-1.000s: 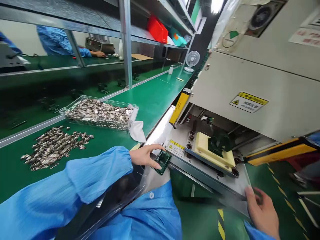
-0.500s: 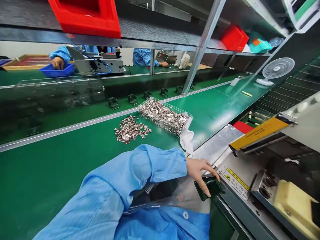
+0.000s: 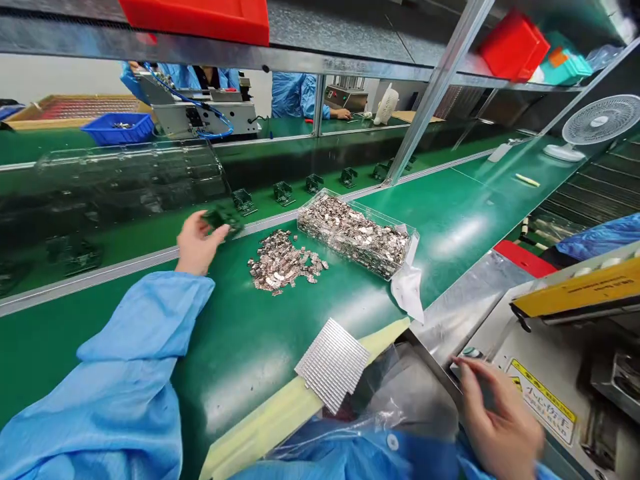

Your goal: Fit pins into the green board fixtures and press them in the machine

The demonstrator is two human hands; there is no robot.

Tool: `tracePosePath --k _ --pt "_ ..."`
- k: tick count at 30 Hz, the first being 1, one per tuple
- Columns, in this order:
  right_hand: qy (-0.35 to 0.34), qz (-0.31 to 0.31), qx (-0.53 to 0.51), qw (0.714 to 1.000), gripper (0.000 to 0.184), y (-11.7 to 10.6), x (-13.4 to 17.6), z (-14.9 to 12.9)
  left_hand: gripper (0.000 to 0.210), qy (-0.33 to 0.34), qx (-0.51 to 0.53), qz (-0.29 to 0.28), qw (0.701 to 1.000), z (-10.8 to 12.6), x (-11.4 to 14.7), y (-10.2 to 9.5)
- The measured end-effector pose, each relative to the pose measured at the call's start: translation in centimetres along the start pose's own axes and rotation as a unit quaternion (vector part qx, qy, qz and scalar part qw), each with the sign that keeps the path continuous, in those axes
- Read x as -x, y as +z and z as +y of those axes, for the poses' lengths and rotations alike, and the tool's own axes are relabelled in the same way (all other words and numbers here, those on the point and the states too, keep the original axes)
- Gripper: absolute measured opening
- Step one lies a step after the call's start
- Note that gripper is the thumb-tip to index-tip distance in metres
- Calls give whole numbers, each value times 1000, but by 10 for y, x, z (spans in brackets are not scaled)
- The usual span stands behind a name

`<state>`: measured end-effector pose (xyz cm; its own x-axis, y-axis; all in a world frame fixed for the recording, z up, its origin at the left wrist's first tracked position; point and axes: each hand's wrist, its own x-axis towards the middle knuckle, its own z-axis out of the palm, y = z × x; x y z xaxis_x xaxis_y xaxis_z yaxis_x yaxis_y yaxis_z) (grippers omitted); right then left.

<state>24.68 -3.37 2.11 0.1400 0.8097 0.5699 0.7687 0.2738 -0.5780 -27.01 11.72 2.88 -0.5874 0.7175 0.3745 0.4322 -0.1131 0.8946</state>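
L hand (image 3: 197, 245) w/ dk green part (image 3: 225, 219) at rail, far side of bench

L hand: thumb & fingers pinched narrow on the part, which is blurred; can't tell if it touches the metal rail (image 3: 100, 276) there. R hand (image 3: 503, 417), near right: thumb & index tips close tog. by the machine edge; can't tell if anything's btwn them. Machine (image 3: 487, 327) has a yellow bar (image 3: 585, 290) & a yellow/white warning label (image 3: 545, 400), label just right of R hand.

Right of L hand, on green bench (image 3: 230, 340): loose pile of small metal pcs (image 3: 283, 262). Further right, clear box (image 3: 413, 248) full of similar pcs, white sheet (image 3: 407, 293) against its near right corner. Near ctr: silver gridded plate (image 3: 333, 363) lying tilted across a pale yellow strip (image 3: 260, 423).

Beyond the rail, row of dk parts (image 3: 284, 193) spaced apart, running left to right on the far lane; nearest one just right of the held part.

Far left: blue tray (image 3: 117, 133) w/ sm. items, beside a grey bench machine (image 3: 200, 110). Far ctr: co-worker's hand (image 3: 343, 114). Far right: white fan (image 3: 600, 123) on bench, red bin (image 3: 515, 50) & teal bin (image 3: 565, 67) on the shelf above
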Motion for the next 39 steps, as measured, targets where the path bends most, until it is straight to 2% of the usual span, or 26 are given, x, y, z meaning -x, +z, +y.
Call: tracePosePath --k 2,4,6,8,10,12,14,16,18,20,22,24,25,27,30,33,36,39 --pt "-80 -92 -20 992 21 41 -26 -22 77 -43 -56 89 994 -38 -24 -18" --pt "-116 -181 -52 975 22 87 -54 -45 82 -56 -78 106 990 -63 -44 -27" --pt "-121 -226 -53 965 27 133 -79 -63 82 -52 -103 104 988 -75 -61 -29" --pt "-123 -235 -20 964 32 174 -99 -75 78 -54 -138 86 985 -80 -75 -27" --pt "-130 -227 10 965 35 207 -111 -80 73 -60 -155 54 985 -80 -85 -23" --pt "-142 -216 15 966 37 228 -116 -81 72 -57 -155 31 986 -77 -88 -20" --pt "-154 -207 11 966 40 238 -117 -79 73 -51 -152 33 986 -74 -84 -20" --pt "-163 -199 -1 966 45 241 -116 -73 72 -47 -154 44 986 -71 -74 -27" --pt "-166 -190 -14 968 48 240 -116 -65 67 -27 -172 62 983 -70 -58 -46" --pt "-168 -173 -25 970 49 238 -117 -58 64 14 -223 108 969 -70 -41 -77" --pt "-168 -155 -30 973 50 238 -118 -52 68 36 -290 181 939 -73 -30 -113" --pt "-162 -145 -30 976 52 239 -118 -51 77 3 -332 247 910 -79 -28 -146" --pt "-157 -143 -31 977 53 240 -119 -51 79 -30 -337 266 903 -82 -30 -158" --pt "-145 -149 -41 977 54 240 -119 -53 71 -88 -326 279 899 -87 -39 -173" --pt "-97 -167 -80 978 50 234 -121 -54 50 -123 -305 286 900 -86 -49 -174" --pt "5 -172 -144 974 47 210 -118 -54 58 -114 -295 300 900 -72 -34 -160" --pt "84 -208 -200 954 45 173 -105 -60 59 -76 -285 258 920 -51 13 -138" --pt "100 -253 -219 937 41 135 -85 -77 49 -34 -279 148 948 -27 75 -112"
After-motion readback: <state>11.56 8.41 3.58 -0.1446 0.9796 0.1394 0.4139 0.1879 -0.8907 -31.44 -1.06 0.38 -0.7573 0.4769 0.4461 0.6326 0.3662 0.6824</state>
